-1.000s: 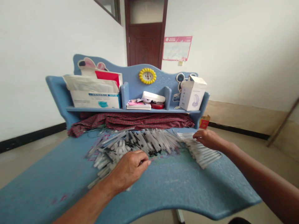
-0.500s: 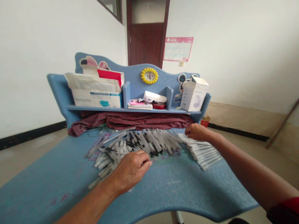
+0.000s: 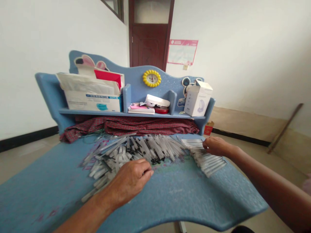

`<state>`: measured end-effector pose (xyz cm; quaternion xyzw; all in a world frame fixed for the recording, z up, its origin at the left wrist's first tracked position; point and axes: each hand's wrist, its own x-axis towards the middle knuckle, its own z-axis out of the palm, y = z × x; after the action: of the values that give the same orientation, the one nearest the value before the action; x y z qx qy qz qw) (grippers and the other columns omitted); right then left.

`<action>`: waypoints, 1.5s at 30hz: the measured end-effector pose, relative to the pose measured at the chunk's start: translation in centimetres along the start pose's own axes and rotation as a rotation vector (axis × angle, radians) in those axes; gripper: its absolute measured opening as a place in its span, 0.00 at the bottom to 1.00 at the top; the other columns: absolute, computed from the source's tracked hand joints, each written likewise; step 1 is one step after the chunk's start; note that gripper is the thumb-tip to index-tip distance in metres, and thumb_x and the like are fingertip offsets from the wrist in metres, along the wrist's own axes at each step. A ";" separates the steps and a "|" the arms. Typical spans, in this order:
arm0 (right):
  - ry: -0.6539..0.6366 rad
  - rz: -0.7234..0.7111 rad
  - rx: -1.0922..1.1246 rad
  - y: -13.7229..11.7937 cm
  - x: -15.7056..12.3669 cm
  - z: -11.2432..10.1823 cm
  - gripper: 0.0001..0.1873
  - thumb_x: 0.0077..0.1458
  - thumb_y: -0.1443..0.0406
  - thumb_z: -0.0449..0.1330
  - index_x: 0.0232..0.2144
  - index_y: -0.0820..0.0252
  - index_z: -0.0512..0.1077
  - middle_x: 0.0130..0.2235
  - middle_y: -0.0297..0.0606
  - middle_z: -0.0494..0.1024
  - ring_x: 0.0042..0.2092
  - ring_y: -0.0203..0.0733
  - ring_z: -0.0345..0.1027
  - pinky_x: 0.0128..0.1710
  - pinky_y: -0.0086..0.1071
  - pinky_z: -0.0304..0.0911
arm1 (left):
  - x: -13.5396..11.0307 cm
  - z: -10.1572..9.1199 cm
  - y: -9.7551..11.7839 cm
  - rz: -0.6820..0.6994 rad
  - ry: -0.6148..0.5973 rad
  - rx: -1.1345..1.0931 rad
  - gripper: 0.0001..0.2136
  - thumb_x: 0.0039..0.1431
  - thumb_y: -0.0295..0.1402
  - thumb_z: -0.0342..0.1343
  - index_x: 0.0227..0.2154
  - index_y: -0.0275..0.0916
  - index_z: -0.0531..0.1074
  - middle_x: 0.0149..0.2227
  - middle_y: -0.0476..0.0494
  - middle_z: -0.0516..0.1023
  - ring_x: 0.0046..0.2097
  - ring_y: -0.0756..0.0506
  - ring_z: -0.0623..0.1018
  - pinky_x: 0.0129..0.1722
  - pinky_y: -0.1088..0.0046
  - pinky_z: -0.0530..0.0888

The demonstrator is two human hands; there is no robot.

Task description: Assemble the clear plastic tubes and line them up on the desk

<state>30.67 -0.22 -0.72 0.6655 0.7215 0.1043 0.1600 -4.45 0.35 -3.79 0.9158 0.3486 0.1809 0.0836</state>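
Note:
My left hand is closed, thumb against curled fingers, just over the near side of a loose pile of translucent pen-like tubes with black ends. Whatever it may hold is hidden. At the right, my right hand is closed with fingertips bent down, over the right ends of a neat row of slim pale pen-like sticks. I cannot make out anything between its fingers. Shorter whitish pieces lie by my left wrist, partly covered by the forearm.
A blue desk with a curved front edge carries everything. Behind the pile lies a red checked cloth under a shelf. On the shelf stand a mask box, a red round tin and a white box.
My right hand has moved right along the row, from its left end toward its right ends. My left hand stays closed near the pile. The view has shifted slightly.

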 end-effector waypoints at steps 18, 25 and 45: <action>0.033 -0.056 -0.065 0.0 0.6 -0.5 0.10 0.51 0.70 0.55 0.32 0.63 0.76 0.35 0.50 0.78 0.40 0.51 0.73 0.36 0.36 0.64 | 0.0 0.1 -0.2 0.009 -0.025 0.017 0.13 0.59 0.32 0.44 0.24 0.37 0.71 0.26 0.46 0.72 0.30 0.50 0.72 0.31 0.76 0.65; 0.066 -0.023 -0.006 -0.8 1.0 -1.9 0.12 0.53 0.66 0.53 0.35 0.58 0.77 0.35 0.47 0.79 0.40 0.48 0.73 0.36 0.34 0.64 | 0.0 0.0 0.0 0.009 -0.012 0.012 0.12 0.58 0.31 0.45 0.24 0.37 0.71 0.26 0.46 0.72 0.29 0.50 0.72 0.29 0.77 0.65; -0.106 0.178 0.214 -7.0 8.8 -2.8 0.14 0.44 0.65 0.59 0.34 0.65 0.77 0.33 0.50 0.79 0.38 0.47 0.74 0.35 0.34 0.66 | -0.3 -0.2 0.0 0.019 0.006 0.040 0.12 0.59 0.31 0.45 0.25 0.36 0.71 0.26 0.46 0.71 0.29 0.50 0.72 0.30 0.76 0.64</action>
<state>22.60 8.06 -1.44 0.7447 0.6572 0.0051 0.1161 -4.77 0.14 -3.71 0.9200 0.3439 0.1775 0.0623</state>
